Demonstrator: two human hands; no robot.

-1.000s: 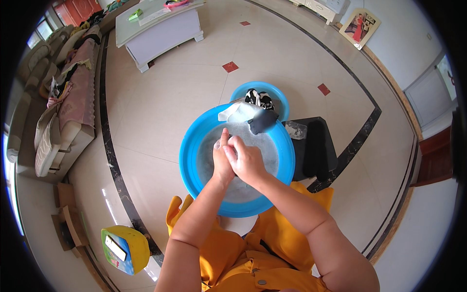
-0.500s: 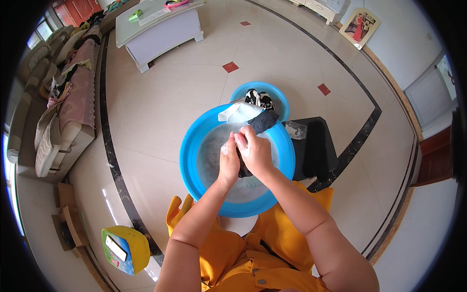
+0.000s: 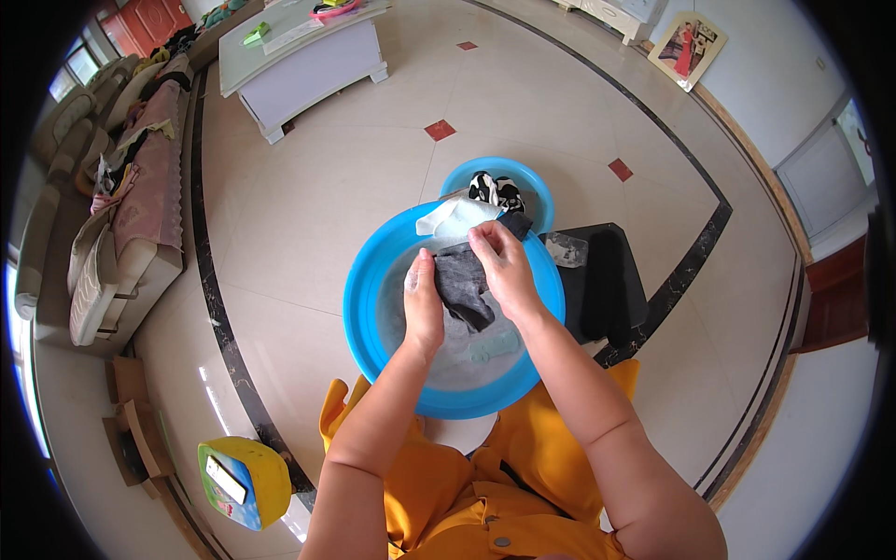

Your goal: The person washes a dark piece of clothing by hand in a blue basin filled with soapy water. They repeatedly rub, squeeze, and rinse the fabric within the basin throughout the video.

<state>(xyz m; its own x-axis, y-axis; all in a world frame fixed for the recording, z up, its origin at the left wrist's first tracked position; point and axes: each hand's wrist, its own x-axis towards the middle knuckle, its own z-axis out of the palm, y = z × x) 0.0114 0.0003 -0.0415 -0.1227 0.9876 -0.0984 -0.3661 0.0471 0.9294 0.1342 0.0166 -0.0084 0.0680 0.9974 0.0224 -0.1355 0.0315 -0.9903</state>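
Observation:
Between my two hands a wet dark grey cloth [image 3: 462, 285], like a small garment, hangs spread over the large blue basin [image 3: 361, 303]. My left hand [image 3: 424, 303] pinches its left upper edge with thumb and fingers. My right hand [image 3: 504, 271] grips its upper right side. Below, cloudy, sudsy water fills the basin, and a pale green item [image 3: 495, 345] lies in it. Over the far rim drape a white cloth [image 3: 455, 218] and another dark cloth [image 3: 516, 224], partly hidden behind my right hand.
A smaller blue basin [image 3: 541, 191] with black-and-white cloth [image 3: 495, 190] stands behind the large one. To the right is a black stool-like object [image 3: 611, 285] bearing a clear-wrapped block [image 3: 567, 249]. A yellow stool [image 3: 271, 481] with a phone [image 3: 226, 479] stands at lower left.
My hands were pressed together around the bunched cloth. Now they have moved apart, and the dark grey cloth is stretched open between them. The pale green item in the water shows more.

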